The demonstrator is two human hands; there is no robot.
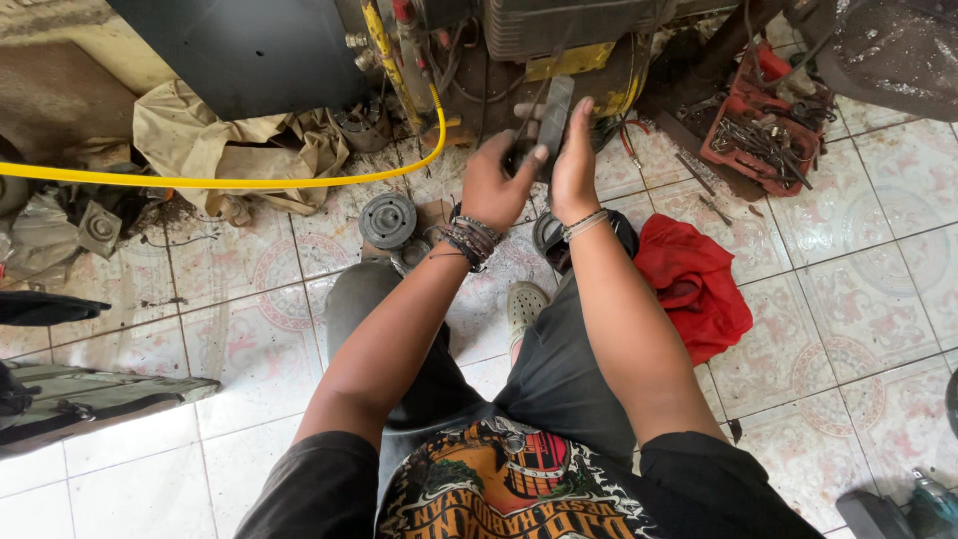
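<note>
Both my hands are raised in front of me over the tiled floor. My left hand (496, 178), with several bead bracelets on the wrist, is closed around the lower end of a flat grey metal part (555, 112). My right hand (576, 158), with a thin band on the wrist, presses its palm and fingers against the right side of the same part. The part stands roughly upright between them, in front of a yellow machine (579, 60). What lies under the hands is hidden.
A round grey pulley (387, 220) lies on the floor left of my hands. A red rag (696, 284) lies to the right. A red tool tray (763, 125) sits at upper right. A yellow hose (230, 182) runs across the left. Crumpled paper (230, 140) lies behind it.
</note>
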